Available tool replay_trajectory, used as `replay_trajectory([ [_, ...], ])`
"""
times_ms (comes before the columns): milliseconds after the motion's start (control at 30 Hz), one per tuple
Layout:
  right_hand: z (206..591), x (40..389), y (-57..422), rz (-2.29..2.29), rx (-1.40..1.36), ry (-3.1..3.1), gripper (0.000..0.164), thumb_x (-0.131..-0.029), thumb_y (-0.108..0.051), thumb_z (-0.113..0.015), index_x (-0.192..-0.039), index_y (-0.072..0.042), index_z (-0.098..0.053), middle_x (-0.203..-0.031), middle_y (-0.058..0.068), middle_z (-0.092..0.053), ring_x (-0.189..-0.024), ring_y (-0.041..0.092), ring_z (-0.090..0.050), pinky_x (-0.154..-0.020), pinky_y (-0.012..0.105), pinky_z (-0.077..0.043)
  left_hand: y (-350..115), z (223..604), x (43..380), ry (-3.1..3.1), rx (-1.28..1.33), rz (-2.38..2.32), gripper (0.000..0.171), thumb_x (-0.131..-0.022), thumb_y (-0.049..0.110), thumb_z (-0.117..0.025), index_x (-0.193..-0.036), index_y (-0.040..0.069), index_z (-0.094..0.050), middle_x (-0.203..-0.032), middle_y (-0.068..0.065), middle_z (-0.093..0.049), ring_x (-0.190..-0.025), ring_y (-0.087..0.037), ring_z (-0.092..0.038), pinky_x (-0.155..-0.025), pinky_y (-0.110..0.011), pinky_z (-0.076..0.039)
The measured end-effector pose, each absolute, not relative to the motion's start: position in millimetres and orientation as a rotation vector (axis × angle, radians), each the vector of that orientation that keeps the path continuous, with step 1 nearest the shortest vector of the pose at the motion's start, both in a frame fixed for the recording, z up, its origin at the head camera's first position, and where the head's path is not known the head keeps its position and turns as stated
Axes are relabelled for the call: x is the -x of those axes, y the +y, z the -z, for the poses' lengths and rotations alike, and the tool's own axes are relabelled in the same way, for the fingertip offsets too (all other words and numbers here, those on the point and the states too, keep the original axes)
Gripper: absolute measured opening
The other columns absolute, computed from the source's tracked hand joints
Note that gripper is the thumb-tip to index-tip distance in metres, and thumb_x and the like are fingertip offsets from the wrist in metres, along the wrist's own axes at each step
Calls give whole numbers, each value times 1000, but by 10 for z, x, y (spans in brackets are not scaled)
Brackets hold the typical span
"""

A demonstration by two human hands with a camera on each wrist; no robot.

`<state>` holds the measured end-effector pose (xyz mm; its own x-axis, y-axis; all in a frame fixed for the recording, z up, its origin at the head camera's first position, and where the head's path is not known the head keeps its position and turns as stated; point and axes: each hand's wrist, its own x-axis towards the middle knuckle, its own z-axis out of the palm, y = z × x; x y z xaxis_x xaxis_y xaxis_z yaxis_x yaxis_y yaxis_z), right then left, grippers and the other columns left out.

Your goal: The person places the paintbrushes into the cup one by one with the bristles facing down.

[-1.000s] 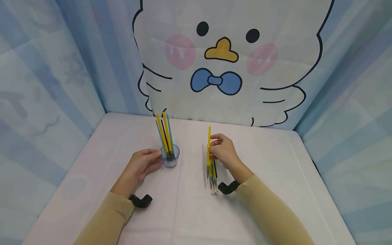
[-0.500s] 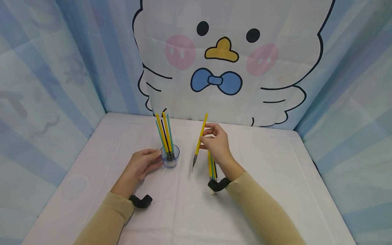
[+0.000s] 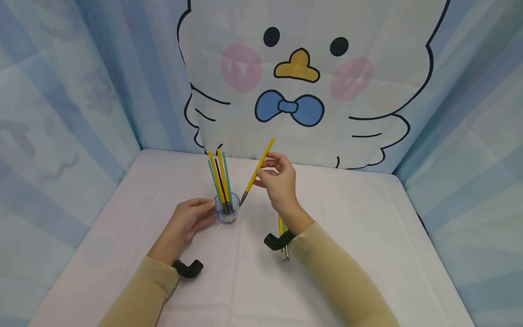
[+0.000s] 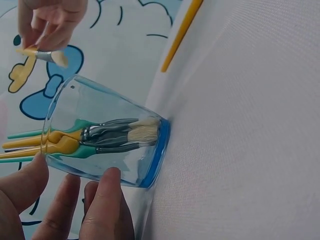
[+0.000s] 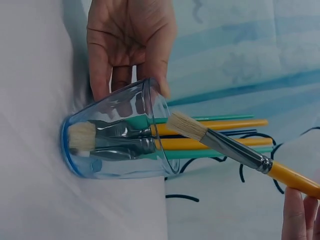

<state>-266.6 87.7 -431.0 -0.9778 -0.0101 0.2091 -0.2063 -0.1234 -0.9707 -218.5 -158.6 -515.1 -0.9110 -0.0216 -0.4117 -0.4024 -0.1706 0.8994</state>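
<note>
Tabletop (image 3: 245, 286) brushes (image 3: 280, 224) hide partly; right hand (image 3: 281, 184) pinches brush (image 5: 237, 149), spread left hand (image 3: 189, 218) touches cup (image 4: 110, 102).

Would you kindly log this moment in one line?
right hand: pinches yellow-handled bristle paintbrush | left hand: holds transparent blue-tinted cup | paintbrush: outside cup
</note>
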Motion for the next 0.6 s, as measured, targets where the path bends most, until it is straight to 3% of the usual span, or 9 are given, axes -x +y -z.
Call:
replay_trajectory([
  [133, 4324, 2696, 808, -2252, -274, -1965, 46, -96, 8, -68, -139, -3, -58, -109, 8, -63, -90, 19, -73, -80, 45, -72, -1591, 5164, 2184, 1857, 462, -2172, 42, -104, 20, -74, -139, -2, -65, -134, -15, -67, -110, -18, -70, -98, -33, -67],
  [333, 4391, 2720, 694, -2197, -325, -2029, 47, -95, 7, -71, -141, -2, -62, -107, 8, -64, -89, 17, -71, -86, 56, -70, -1586, 5171, 2179, 1866, 455, -2167, 43, -104, 21, -74, -139, -2, -65, -136, -16, -67, -111, -18, -71, -100, -33, -67],
  [600, 4526, 2754, 574, -2132, -329, -2140, 46, -95, 7, -72, -136, -14, -72, -106, 7, -67, -89, 15, -71, -78, 37, -72, -1580, 5160, 2171, 1879, 443, -2163, 43, -105, 22, -73, -139, -3, -64, -139, -18, -65, -112, -18, -70, -100, -33, -67],
])
